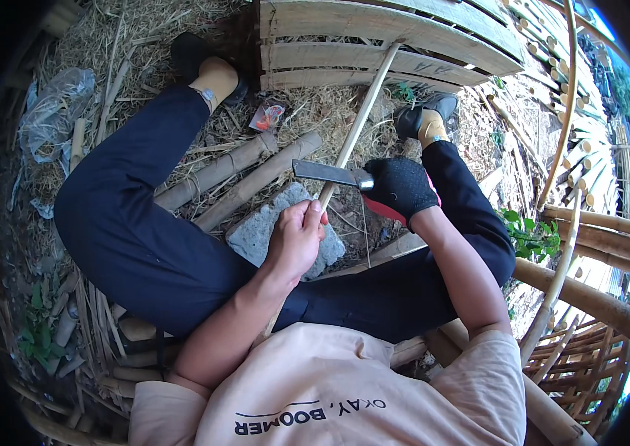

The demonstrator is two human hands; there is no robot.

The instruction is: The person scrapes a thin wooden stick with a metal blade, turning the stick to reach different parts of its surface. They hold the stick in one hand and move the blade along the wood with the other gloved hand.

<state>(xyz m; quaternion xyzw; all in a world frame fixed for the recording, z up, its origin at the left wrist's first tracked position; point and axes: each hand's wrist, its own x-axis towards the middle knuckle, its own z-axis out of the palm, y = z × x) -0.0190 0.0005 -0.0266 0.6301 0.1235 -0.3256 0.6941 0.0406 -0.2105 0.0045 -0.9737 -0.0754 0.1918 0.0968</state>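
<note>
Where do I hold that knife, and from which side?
Probably by the end past its metal collar, coming from the right: the flat blade points left, and the gloved right hand wraps that other end.

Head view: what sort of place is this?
Likely an outdoor bamboo work yard: stacked bamboo poles at right, loose straw underfoot and a leafy green plant beside the person.

Dark lettering (313, 419) with a thin line on the beige T-shirt (344, 379), faint marks (443, 68) on a wooden slat (352, 57).
</note>
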